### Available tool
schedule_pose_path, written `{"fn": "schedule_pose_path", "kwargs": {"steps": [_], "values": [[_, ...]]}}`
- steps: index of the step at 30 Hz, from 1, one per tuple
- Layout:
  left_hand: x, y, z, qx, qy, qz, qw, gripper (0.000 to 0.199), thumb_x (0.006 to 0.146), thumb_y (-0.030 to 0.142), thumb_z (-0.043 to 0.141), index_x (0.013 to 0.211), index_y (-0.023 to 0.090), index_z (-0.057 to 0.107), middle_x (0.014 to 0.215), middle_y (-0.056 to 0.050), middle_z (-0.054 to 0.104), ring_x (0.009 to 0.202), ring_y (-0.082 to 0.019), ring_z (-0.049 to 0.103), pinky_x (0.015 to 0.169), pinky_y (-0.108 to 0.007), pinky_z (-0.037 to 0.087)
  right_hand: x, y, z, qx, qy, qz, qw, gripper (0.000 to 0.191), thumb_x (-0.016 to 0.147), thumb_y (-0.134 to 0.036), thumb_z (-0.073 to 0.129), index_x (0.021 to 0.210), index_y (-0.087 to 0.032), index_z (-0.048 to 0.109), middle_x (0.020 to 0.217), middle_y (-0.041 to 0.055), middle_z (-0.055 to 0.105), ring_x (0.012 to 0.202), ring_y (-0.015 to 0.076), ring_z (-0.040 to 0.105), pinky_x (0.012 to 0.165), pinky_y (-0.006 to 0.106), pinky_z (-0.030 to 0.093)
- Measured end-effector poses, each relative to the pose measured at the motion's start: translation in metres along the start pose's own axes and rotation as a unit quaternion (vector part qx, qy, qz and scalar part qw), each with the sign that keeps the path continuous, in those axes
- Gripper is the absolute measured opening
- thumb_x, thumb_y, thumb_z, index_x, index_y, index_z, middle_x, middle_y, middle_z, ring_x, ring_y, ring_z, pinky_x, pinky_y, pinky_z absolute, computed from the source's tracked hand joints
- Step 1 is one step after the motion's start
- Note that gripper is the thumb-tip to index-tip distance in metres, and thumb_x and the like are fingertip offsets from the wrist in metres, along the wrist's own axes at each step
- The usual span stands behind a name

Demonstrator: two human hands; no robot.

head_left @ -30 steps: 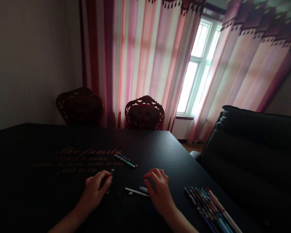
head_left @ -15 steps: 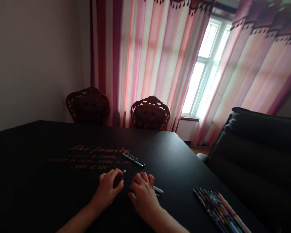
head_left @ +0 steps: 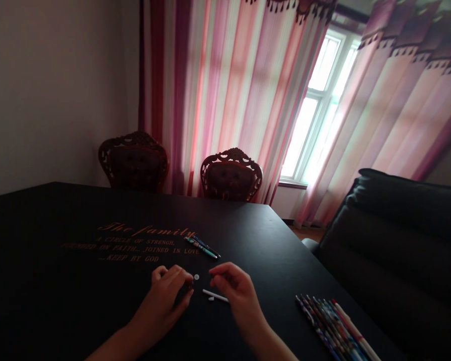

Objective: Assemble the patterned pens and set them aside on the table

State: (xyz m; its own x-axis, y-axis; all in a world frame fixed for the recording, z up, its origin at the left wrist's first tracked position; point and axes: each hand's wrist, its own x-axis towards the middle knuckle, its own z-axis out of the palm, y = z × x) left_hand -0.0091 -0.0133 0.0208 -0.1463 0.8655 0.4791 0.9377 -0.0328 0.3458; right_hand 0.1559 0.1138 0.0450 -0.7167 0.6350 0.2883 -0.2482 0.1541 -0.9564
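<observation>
My left hand rests low over the black table, its fingers closed on a small dark pen part that they mostly hide. A small round white tip shows just beyond those fingers. My right hand hovers a little to the right with loosely curled fingers, and nothing shows in them. Just below its index finger lies a thin white pen refill, with a tiny white piece beside it. Further ahead, a few pens lie together on the tabletop.
A row of several patterned pencils lies at the table's right front. Gold lettering runs across the tabletop. A dark leather sofa stands past the right edge, and carved chairs stand beyond the far edge.
My right hand has moved back and opened from the position beside my left hand, uncovering the white refill. The white tip has dropped lower with my left hand.
</observation>
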Motion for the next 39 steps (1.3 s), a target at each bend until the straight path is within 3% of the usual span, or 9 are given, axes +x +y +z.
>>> {"fn": "schedule_pose_path", "kwargs": {"steps": [4, 10, 19, 23, 27, 30, 36, 39], "values": [[0.001, 0.009, -0.007, 0.004, -0.021, 0.021, 1.000, 0.016, 0.094, 0.018, 0.044, 0.106, 0.026, 0.051, 0.099, 0.001, 0.065, 0.095, -0.016, 0.059, 0.089, -0.037, 0.029, 0.000, -0.002, -0.003, -0.084, 0.019, -0.046, 0.995, 0.006, 0.083, -0.022, 0.067, 0.085, -0.022, 0.072, 0.082, 0.0008, 0.067, 0.080, 0.0175, 0.060, 0.074, 0.029, 0.045], [0.002, 0.011, -0.008, 0.013, -0.031, 0.048, 0.998, 0.015, 0.094, 0.017, 0.045, 0.104, 0.025, 0.051, 0.097, 0.001, 0.066, 0.094, -0.016, 0.059, 0.088, -0.036, 0.027, -0.001, -0.010, -0.003, -0.221, 0.043, -0.118, 0.967, 0.015, 0.081, -0.008, 0.066, 0.081, -0.023, 0.071, 0.083, 0.0001, 0.068, 0.085, 0.0183, 0.059, 0.080, 0.031, 0.045], [0.001, 0.014, -0.008, 0.009, -0.045, 0.060, 0.997, 0.016, 0.094, 0.015, 0.046, 0.105, 0.027, 0.052, 0.097, 0.004, 0.065, 0.094, -0.014, 0.058, 0.089, -0.036, 0.023, -0.007, -0.007, 0.002, -0.339, -0.008, -0.190, 0.921, 0.020, 0.085, -0.007, 0.064, 0.087, -0.026, 0.071, 0.086, -0.0008, 0.067, 0.089, 0.0181, 0.056, 0.085, 0.034, 0.040], [0.000, 0.006, -0.002, 0.001, -0.030, 0.030, 0.999, 0.014, 0.096, 0.021, 0.046, 0.107, 0.027, 0.052, 0.100, 0.002, 0.065, 0.094, -0.015, 0.060, 0.091, -0.037, 0.026, -0.003, -0.005, -0.003, -0.347, -0.006, -0.187, 0.919, 0.022, 0.085, -0.010, 0.067, 0.099, -0.026, 0.069, 0.094, 0.0008, 0.067, 0.093, 0.0195, 0.055, 0.085, 0.036, 0.040], [-0.001, -0.013, 0.011, 0.003, 0.038, -0.031, 0.999, 0.016, 0.094, 0.029, 0.051, 0.110, 0.026, 0.052, 0.104, -0.001, 0.066, 0.096, -0.018, 0.061, 0.092, -0.039, 0.030, 0.002, 0.001, -0.017, -0.431, -0.030, -0.154, 0.888, 0.019, 0.077, -0.008, 0.072, 0.082, -0.026, 0.071, 0.090, 0.0003, 0.063, 0.094, 0.0210, 0.051, 0.086, 0.038, 0.038], [-0.001, -0.021, 0.016, 0.009, 0.057, -0.050, 0.997, 0.018, 0.094, 0.032, 0.052, 0.110, 0.026, 0.052, 0.106, -0.002, 0.066, 0.096, -0.020, 0.061, 0.092, -0.041, 0.032, 0.001, 0.006, -0.022, -0.486, -0.071, -0.133, 0.861, 0.021, 0.072, -0.010, 0.076, 0.081, -0.028, 0.072, 0.094, 0.0003, 0.062, 0.097, 0.0227, 0.049, 0.088, 0.042, 0.036], [-0.002, -0.020, 0.016, 0.017, 0.030, -0.029, 0.999, 0.017, 0.095, 0.033, 0.051, 0.110, 0.027, 0.051, 0.105, 0.000, 0.067, 0.097, -0.019, 0.062, 0.093, -0.040, 0.031, -0.004, 0.015, -0.019, -0.525, -0.095, -0.120, 0.837, 0.020, 0.072, -0.014, 0.076, 0.085, -0.029, 0.070, 0.099, 0.0012, 0.060, 0.102, 0.0247, 0.047, 0.091, 0.044, 0.036], [-0.002, -0.021, 0.017, 0.037, 0.046, 0.000, 0.998, 0.017, 0.093, 0.033, 0.053, 0.110, 0.028, 0.052, 0.102, 0.001, 0.068, 0.095, -0.018, 0.063, 0.091, -0.038, 0.031, -0.004, 0.018, -0.017, -0.530, -0.093, -0.112, 0.835, 0.019, 0.072, -0.013, 0.074, 0.082, -0.027, 0.069, 0.099, 0.0014, 0.060, 0.101, 0.0251, 0.048, 0.090, 0.045, 0.038]]}}
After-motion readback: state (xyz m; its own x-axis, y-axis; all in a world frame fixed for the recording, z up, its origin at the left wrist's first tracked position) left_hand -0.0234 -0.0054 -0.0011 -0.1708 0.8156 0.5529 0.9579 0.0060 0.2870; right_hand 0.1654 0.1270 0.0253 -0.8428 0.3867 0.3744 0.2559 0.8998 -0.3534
